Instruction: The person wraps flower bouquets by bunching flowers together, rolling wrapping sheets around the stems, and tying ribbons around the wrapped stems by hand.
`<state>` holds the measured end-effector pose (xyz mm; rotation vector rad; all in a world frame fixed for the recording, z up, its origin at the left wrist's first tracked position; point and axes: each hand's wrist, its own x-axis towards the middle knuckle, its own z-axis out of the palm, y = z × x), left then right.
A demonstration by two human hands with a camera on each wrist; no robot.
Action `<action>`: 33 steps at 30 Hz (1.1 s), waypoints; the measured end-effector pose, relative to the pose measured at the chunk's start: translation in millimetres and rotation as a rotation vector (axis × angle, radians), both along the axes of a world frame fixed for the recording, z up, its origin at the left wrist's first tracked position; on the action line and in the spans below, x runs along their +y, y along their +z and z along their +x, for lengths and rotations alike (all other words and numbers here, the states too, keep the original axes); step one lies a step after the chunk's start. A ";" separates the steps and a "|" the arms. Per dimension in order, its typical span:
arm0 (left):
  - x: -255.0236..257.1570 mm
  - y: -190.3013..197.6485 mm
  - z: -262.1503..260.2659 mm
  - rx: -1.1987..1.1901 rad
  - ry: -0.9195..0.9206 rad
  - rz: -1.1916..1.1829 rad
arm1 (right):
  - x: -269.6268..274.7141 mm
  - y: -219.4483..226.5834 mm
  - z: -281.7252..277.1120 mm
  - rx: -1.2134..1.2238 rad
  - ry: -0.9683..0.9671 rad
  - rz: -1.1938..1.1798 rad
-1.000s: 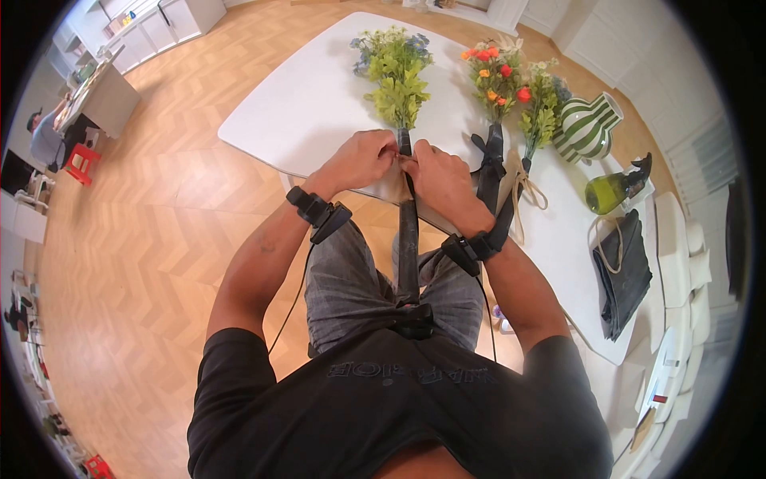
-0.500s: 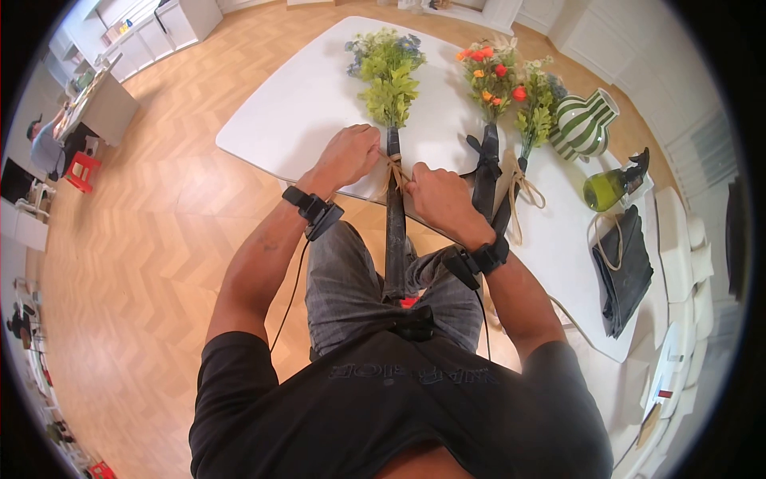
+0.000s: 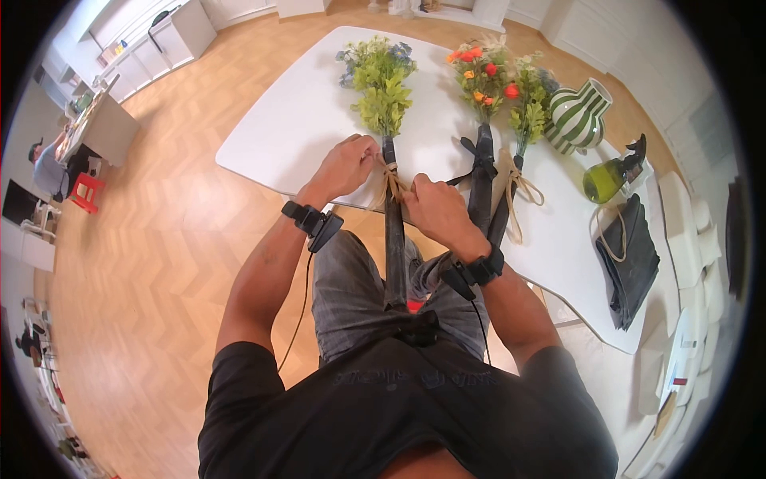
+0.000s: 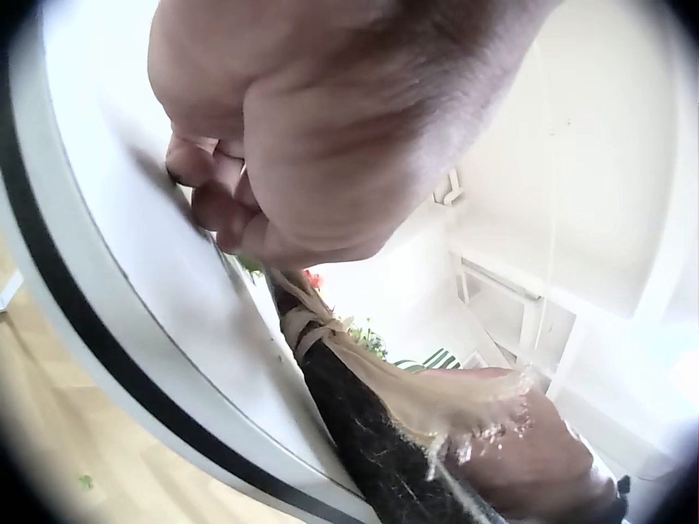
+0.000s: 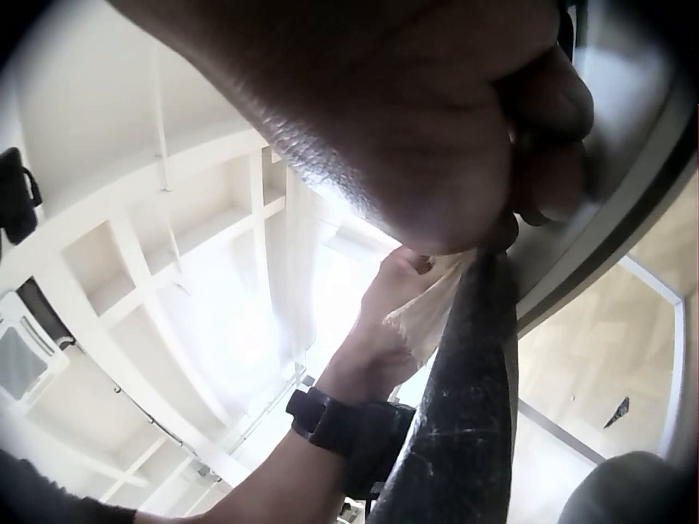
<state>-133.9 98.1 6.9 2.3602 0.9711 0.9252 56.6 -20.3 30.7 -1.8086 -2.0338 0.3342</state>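
Note:
A bouquet with green leaves and blue and white flowers [image 3: 383, 92] lies on the table, its black-wrapped stem [image 3: 394, 247] reaching past the edge toward the lap. Tan ribbon [image 3: 392, 177] is tied around the stem near the leaves, its tails spreading loosely. My left hand [image 3: 345, 168] is left of the knot, curled fingers pinching a ribbon strand. On the other side, my right hand [image 3: 439, 209] pinches ribbon close to the stem. The left wrist view shows the knot [image 4: 311, 324] below my left hand [image 4: 317, 131]; in the right wrist view, my right hand [image 5: 437, 131] partly hides the ribbon [image 5: 428, 317].
To the right on the white table [image 3: 271, 136] lie an orange-flowered bouquet [image 3: 483, 80], another bouquet with tan ribbon [image 3: 527, 120], a green-striped vase [image 3: 576, 118], a green bottle [image 3: 604, 180] and folded black material [image 3: 629, 259]. A person [image 3: 49, 169] sits far left.
My hands were close together over the stem and have moved apart to either side, drawing ribbon strands outward. The ribbon knot, covered before, shows between them.

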 end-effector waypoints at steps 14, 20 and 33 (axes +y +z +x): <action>-4.2 12.3 40.8 0.230 0.261 -0.209 | -16.7 12.7 -0.6 0.017 -0.026 -0.054; 14.6 12.4 41.3 -0.002 0.176 -0.283 | -7.6 14.6 15.7 0.022 -0.049 0.029; 44.2 10.5 44.1 -0.227 0.132 -0.614 | 25.6 21.0 20.4 0.023 -0.001 -0.029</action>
